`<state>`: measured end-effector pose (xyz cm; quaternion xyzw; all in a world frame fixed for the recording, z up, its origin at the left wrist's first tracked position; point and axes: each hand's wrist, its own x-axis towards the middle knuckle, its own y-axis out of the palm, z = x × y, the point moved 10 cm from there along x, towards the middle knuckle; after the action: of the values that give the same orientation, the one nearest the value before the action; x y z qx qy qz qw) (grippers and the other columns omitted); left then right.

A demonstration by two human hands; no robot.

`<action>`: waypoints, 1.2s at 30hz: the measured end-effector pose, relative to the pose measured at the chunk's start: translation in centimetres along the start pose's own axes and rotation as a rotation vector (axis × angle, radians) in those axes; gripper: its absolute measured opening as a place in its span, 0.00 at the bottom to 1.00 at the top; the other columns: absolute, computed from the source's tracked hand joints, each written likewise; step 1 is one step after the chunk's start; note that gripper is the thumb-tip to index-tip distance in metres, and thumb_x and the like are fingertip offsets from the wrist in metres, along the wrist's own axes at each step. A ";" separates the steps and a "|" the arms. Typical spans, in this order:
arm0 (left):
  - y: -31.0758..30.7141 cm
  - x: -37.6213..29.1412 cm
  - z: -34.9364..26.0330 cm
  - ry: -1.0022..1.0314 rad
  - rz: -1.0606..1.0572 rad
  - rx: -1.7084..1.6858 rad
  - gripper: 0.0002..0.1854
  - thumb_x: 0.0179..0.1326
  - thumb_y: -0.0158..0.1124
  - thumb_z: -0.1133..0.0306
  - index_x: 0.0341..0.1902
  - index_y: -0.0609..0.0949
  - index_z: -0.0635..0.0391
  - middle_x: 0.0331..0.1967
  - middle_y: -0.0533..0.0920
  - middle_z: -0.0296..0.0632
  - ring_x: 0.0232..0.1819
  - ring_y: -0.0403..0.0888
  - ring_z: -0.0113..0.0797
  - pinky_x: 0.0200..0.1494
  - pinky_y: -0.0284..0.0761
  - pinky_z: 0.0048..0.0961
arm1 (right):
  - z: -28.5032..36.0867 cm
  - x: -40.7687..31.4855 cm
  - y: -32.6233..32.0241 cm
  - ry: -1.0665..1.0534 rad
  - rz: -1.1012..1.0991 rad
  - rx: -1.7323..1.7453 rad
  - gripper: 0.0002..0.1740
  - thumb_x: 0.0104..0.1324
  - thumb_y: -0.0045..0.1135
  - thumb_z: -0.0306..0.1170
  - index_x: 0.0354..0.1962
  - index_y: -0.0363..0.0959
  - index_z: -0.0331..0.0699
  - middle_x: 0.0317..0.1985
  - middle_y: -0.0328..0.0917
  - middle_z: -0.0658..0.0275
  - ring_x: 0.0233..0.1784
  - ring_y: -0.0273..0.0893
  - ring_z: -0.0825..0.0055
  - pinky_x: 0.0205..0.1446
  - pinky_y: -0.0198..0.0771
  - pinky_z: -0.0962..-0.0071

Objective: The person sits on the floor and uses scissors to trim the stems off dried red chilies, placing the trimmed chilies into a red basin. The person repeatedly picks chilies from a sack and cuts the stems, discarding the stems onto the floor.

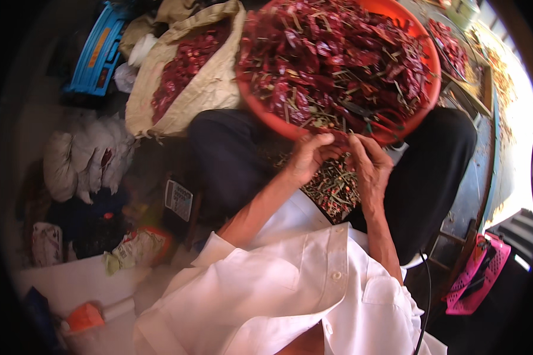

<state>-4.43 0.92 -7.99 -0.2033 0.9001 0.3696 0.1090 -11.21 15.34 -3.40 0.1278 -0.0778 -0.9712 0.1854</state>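
A dried red chilli (337, 136) is stretched between my two hands, just over the near rim of a large orange-red basin (273, 126). My left hand (310, 153) pinches one end of it with the thumb on top. At its other end, the fingertips of my right hand (369, 155) close on the tip near the stem. Glossy dried red chillies (324, 57) heap the basin, many with stems attached. Scissors (384, 120) with red-and-green handles lie on the heap by the right side of the rim. Below my hands, cut stems and bits (333, 186) pile up between my knees.
An open woven sack (220, 84) of red chillies leans left of the basin. Farther left are a blue plastic crate (98, 53), grey-white bags (86, 155) and a calculator (178, 199). A pink perforated basket (477, 275) stands at right, beside a dark cable (427, 301).
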 end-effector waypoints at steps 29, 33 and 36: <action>5.0 -5.7 -7.3 0.638 0.155 1.506 0.07 0.61 0.70 0.72 0.41 0.84 0.59 0.34 0.86 0.50 0.38 0.86 0.53 0.41 0.80 0.42 | 4.2 -2.7 4.2 -0.577 0.197 -0.507 0.11 0.62 0.68 0.19 0.43 0.82 0.33 0.32 0.79 0.59 0.31 0.80 0.64 0.38 0.76 0.68; 5.7 -5.6 -8.0 0.705 0.100 1.638 0.06 0.58 0.72 0.72 0.35 0.82 0.56 0.28 0.84 0.48 0.33 0.84 0.52 0.38 0.79 0.42 | 2.6 -1.4 3.7 -0.375 0.182 -0.407 0.08 0.65 0.70 0.25 0.41 0.84 0.32 0.31 0.80 0.60 0.31 0.80 0.68 0.37 0.74 0.70; 6.5 -5.4 -8.3 0.761 0.139 1.649 0.05 0.59 0.71 0.70 0.35 0.83 0.56 0.26 0.83 0.47 0.32 0.84 0.51 0.39 0.79 0.43 | 0.0 -0.5 3.1 -0.044 0.153 -0.220 0.09 0.69 0.68 0.28 0.41 0.84 0.28 0.25 0.81 0.66 0.26 0.76 0.82 0.30 0.70 0.79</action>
<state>-2.82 0.72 3.78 -0.1145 0.8645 -0.4776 -0.1072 -9.70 12.68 -2.70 0.0792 0.0155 -0.9595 0.2699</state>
